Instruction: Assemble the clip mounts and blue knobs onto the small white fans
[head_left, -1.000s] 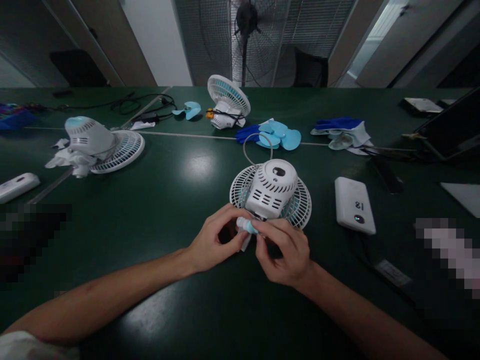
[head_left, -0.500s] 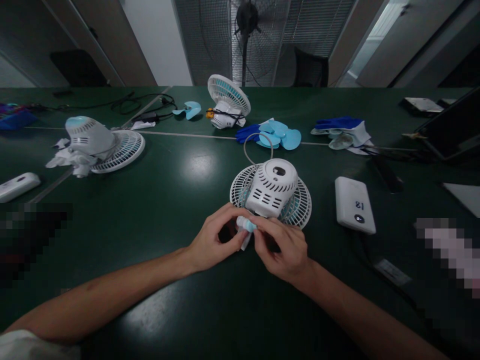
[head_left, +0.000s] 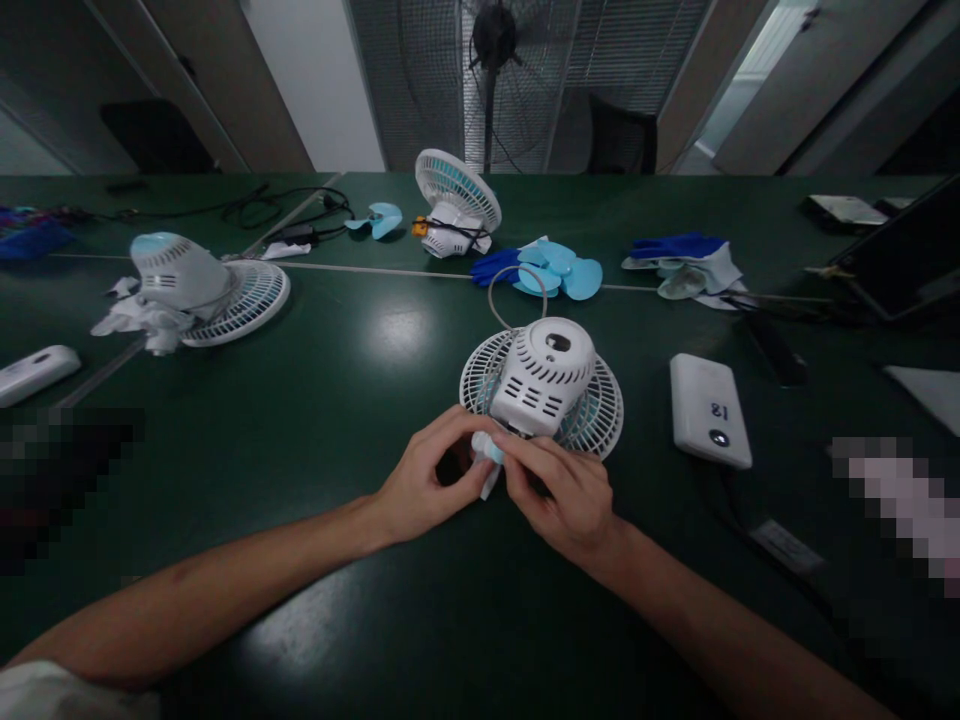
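Between my two hands is a small white and light-blue plastic part [head_left: 487, 447], its exact kind not clear. Thumb and fingers of my left hand [head_left: 431, 475] pinch its white side. The fingertips of my right hand [head_left: 562, 490] close on its light-blue end and partly cover it. Just beyond them a white fan [head_left: 551, 365] lies grille-down on the green table [head_left: 337, 400], motor housing upward, with a thin cable looping behind it. The fan's near rim is partly hidden by my right hand.
To the right lies a white power bank [head_left: 710, 410] with a cable. Farther back are light-blue fan blades [head_left: 570, 270], work gloves [head_left: 686, 262] and another fan [head_left: 457, 205]. A third fan [head_left: 180, 275] lies at left, with a white device [head_left: 37, 375] nearby.
My right fingertips have shifted slightly left and cover more of the part's light-blue end. My left hand stays nearly still, and the fan has not moved.
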